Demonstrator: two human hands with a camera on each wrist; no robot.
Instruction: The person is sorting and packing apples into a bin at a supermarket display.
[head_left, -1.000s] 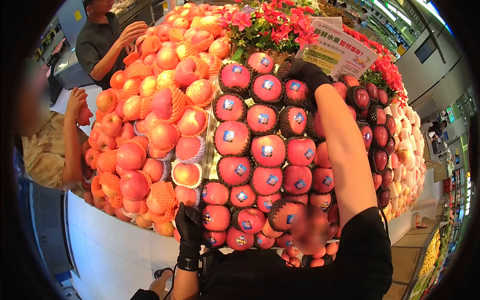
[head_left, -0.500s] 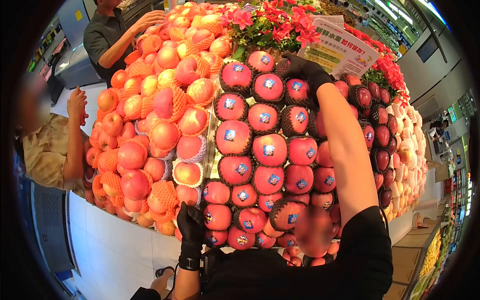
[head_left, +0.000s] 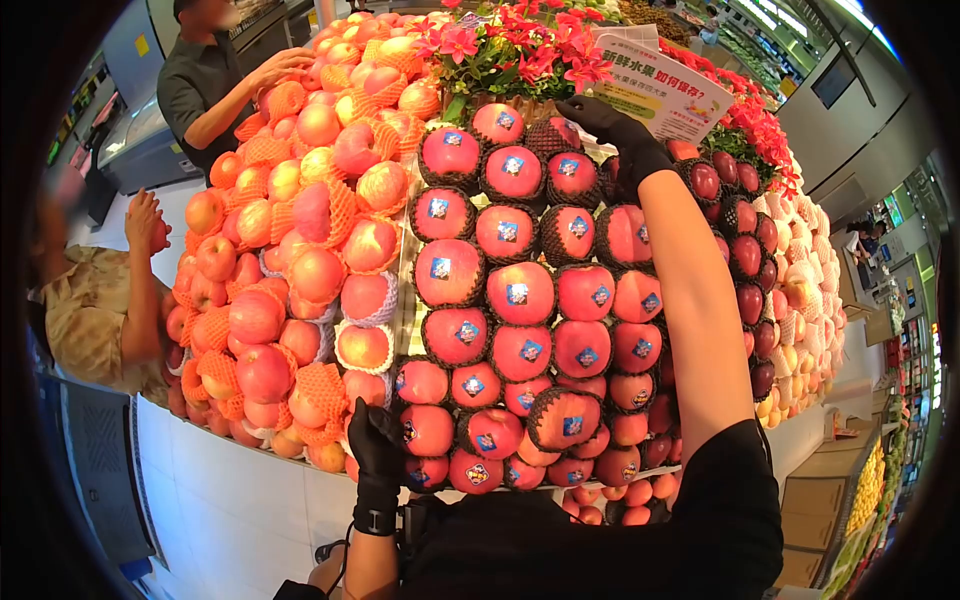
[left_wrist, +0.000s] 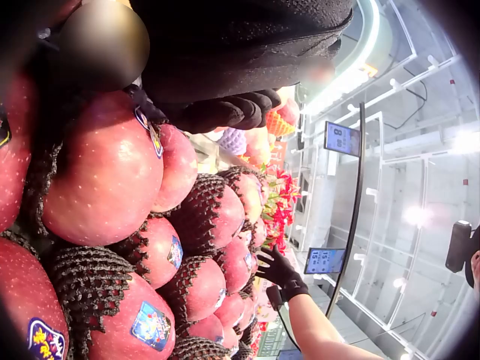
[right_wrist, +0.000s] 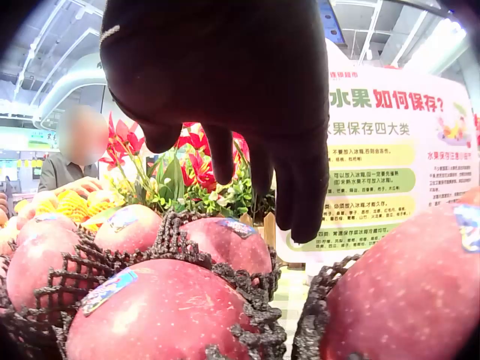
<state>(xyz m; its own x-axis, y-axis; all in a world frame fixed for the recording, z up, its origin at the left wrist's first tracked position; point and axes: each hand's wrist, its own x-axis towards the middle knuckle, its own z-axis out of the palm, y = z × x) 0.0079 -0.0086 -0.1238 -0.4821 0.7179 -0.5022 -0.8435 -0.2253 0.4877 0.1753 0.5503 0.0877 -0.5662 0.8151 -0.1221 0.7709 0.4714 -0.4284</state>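
Apples (right_wrist: 161, 311) in blk netting (right_wrist: 75, 277), just below R hand (right_wrist: 225, 97).

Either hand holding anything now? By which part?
Nothing visibly held: the right hand hangs open by the apples; the left hand is at their edge, fingers relaxed.

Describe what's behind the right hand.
Behind the right hand: red flowers and a printed sign. The hand hides the sign's left part, so that text can't be read.

black gloves (head_left: 378, 447) cover both hands, with a black short-sleeved top (head_left: 600, 540) and a dark wristwatch (head_left: 375, 519).
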